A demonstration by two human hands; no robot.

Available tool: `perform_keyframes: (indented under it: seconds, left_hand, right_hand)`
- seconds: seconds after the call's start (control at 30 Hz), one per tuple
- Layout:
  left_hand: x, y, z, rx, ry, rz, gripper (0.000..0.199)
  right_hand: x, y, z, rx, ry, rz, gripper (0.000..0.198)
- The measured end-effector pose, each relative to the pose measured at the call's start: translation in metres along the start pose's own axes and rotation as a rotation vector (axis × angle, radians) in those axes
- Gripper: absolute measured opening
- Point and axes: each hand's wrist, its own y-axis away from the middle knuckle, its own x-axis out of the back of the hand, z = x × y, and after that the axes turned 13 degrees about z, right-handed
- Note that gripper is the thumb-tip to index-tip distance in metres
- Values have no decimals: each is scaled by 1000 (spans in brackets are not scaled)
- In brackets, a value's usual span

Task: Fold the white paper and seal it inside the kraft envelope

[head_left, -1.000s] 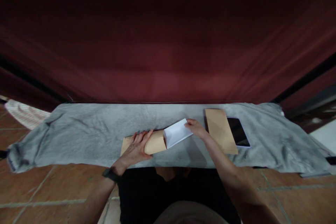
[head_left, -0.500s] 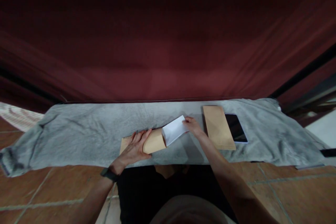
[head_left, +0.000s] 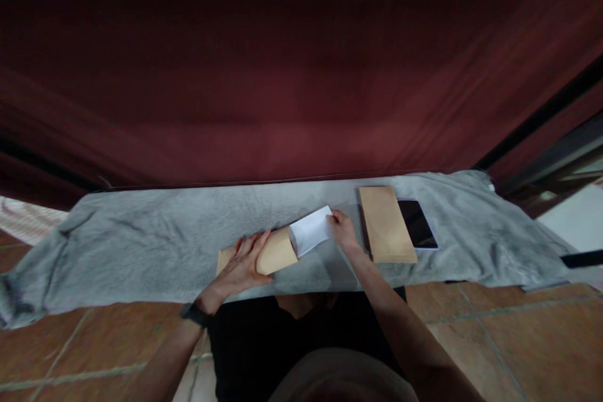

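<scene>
Grey blanket is soft: left hand, fingers flat, pins tan paper envelope; right hand pinches folded white sheet, which might crumple at the envelope's mouth.

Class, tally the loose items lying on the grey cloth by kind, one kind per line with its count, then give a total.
Brown envelopes: 2, one under the left hand at, one lying apart at
White folded paper: 1, held by the right hand
Dark-screened phone: 1
Total: 4, all on the grey cloth
</scene>
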Motion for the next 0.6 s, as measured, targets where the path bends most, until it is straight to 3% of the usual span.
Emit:
perform_keyframes:
  seconds: [0.2,0.33,0.6]
  left_hand:
    - [1,-1,5,12,3,-7,121]
    - [-2,-3,6,-18,-10,-4,122]
    - [-6,-8,19,-82,-31,43,121]
  right_hand:
    - [3,12,4,18,2,5,27]
    - [2,24,2,62,13,-98,18]
    - [-10,53,-14,116,27,-241,22]
